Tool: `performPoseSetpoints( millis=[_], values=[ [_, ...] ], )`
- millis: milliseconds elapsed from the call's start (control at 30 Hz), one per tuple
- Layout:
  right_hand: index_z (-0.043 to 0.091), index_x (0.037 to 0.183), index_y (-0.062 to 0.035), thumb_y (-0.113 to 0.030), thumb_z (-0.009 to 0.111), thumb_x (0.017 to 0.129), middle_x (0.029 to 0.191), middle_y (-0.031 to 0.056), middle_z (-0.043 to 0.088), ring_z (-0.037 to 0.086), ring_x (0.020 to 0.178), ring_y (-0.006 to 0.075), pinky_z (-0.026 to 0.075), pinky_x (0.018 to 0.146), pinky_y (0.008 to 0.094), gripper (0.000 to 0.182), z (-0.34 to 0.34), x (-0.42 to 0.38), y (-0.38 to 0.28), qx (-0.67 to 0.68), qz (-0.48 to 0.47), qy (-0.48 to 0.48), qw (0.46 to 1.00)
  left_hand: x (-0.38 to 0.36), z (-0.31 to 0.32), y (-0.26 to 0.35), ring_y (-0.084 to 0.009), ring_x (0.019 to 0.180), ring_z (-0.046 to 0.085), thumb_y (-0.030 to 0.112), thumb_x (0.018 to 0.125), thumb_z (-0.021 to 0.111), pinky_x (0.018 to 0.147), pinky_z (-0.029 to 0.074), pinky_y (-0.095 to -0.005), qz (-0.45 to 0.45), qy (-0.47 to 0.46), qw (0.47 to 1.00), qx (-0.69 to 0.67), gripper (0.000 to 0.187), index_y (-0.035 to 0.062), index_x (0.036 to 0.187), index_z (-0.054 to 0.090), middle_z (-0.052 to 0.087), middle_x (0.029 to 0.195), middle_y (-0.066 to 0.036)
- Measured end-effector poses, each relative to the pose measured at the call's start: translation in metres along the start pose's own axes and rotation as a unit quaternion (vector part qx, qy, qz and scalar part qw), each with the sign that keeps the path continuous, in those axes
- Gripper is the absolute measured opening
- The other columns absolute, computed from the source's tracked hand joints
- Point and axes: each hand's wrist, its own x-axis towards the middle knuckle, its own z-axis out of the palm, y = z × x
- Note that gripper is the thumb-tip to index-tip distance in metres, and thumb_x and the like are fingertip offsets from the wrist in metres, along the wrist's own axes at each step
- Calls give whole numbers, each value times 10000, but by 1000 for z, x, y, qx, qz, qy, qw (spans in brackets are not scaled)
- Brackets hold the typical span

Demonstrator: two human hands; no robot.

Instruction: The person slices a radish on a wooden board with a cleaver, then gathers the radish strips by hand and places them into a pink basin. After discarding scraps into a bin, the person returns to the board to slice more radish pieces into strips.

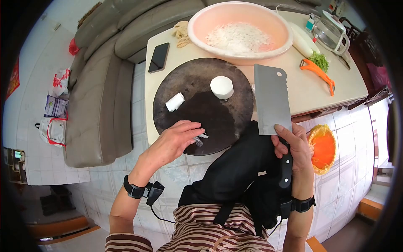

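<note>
My left hand [180,136] is at the near edge of a round dark chopping board [174,80]. Its fingers are close together, curled around a small bunch of thin white radish shreds [199,140]; the thumb is mostly hidden. My right hand [296,145] grips a cleaver [272,98] by its black handle, the thumb against the base of the blade. The wide blade points away from me, right of the board. On the board stand a thick round piece of white radish [221,87] and, to its left, a smaller cut piece [175,102].
Behind the board, a pink basin [197,35] holds white shreds. A phone [159,57], a cloth [181,33], whole white radishes [302,41], an orange peeler [317,72] and a glass pot [329,35] share the table [348,84]. An orange-lined bin [323,147] stands at right, a grey sofa [98,105] at left.
</note>
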Motion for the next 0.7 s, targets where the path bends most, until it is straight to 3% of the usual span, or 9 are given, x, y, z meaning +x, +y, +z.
performPoseSetpoints(
  millis=[133, 300, 400, 533, 600, 633, 700],
  values=[
    [616, 986, 32, -110, 595, 930, 672, 66, 573, 417, 442, 64, 404, 416, 227, 154, -2, 1, 1, 6, -1, -3, 1000, 3, 0, 4, -322, 1085, 587, -18, 814, 674, 894, 518, -387, 8, -18, 1000, 17, 375, 46, 1183, 655, 625, 1201, -129],
    [607, 968, 23, -118, 588, 940, 677, 58, 572, 415, 439, 53, 402, 410, 213, 145, 0, 0, 1, 1, -6, 1, 1000, 8, 1, 14, -295, 949, 593, -45, 778, 641, 788, 524, -403, 2, -31, 999, 19, 303, 11, 1075, 662, 630, 985, -101],
    [597, 948, 13, -123, 582, 949, 683, 51, 575, 412, 433, 42, 400, 403, 199, 138, -1, -1, 2, -3, -12, -3, 1000, 13, 0, 19, -305, 912, 601, -27, 803, 658, 776, 525, -394, 2, -50, 995, 83, 287, 17, 1086, 660, 645, 991, -113],
    [593, 939, 15, -126, 590, 947, 682, 52, 576, 416, 435, 44, 401, 406, 202, 142, -2, -2, 3, -7, -16, -1, 1000, 17, 6, -1, -270, 825, 628, -39, 806, 658, 712, 530, -359, 26, -19, 997, 66, 295, 6, 1098, 658, 648, 949, -108],
    [594, 937, 16, -127, 592, 946, 682, 52, 576, 417, 435, 44, 402, 407, 203, 143, -3, -3, 4, -13, -18, 4, 1000, 18, 4, -3, -206, 709, 637, -65, 801, 644, 659, 533, -289, -85, 37, 992, -87, 267, -7, 1060, 675, 640, 879, -100],
    [594, 936, 16, -128, 594, 945, 683, 52, 575, 417, 436, 45, 403, 407, 204, 144, -4, -4, 3, -20, -17, 7, 1000, 17, 5, -5, -206, 709, 637, -65, 801, 644, 659, 533, -289, -83, 36, 992, -87, 267, -7, 1060, 675, 640, 879, -100],
    [595, 935, 15, -126, 593, 945, 682, 52, 576, 416, 435, 45, 403, 407, 204, 142, -5, -5, 3, -14, -14, 8, 1000, 10, 6, -9, -101, 735, 637, -76, 843, 643, 681, 525, -215, -210, 108, 933, -272, 242, -1, 1068, 690, 668, 885, -48]
  ],
)
